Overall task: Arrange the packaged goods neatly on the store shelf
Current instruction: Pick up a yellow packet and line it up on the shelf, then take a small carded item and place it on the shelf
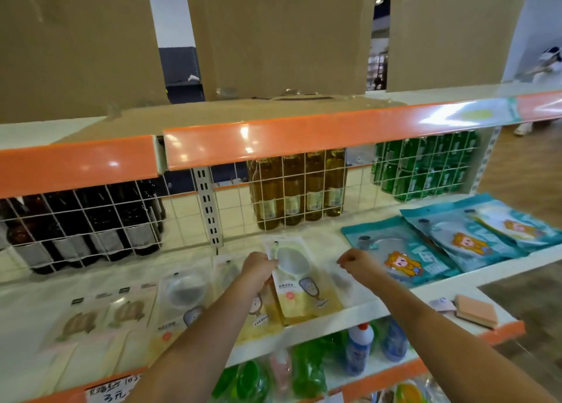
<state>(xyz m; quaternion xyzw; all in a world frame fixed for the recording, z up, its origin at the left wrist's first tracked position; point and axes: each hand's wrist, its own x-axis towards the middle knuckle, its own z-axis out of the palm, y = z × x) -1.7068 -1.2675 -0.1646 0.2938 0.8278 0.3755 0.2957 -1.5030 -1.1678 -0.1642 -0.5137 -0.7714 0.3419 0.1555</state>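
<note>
Head view: left hand point(258, 267) is gripping the yellow-bottomed packet point(299, 284) by its left edge, holding it over the white shelf point(365, 310).
Right hand: right hand point(360, 264) is pinching a clear packet point(342, 281), blurred, just right of the yellow-bottomed packet.
Risk: yellow-bottomed packet is hanging near the shelf lip; a loosening grip could be sending it to the bottles point(359, 351) below.
Surroundings: teal packets point(425, 247) are lying right of it, a sponge point(476, 310) beyond; more packets point(182, 299) are crowding the left.
Obstruction: wire grid point(292, 189) is closing off the space behind.

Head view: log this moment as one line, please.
left hand grips yellow packet | right hand curled, pinching clear packet edge | shelf | arranging unfinished
</note>
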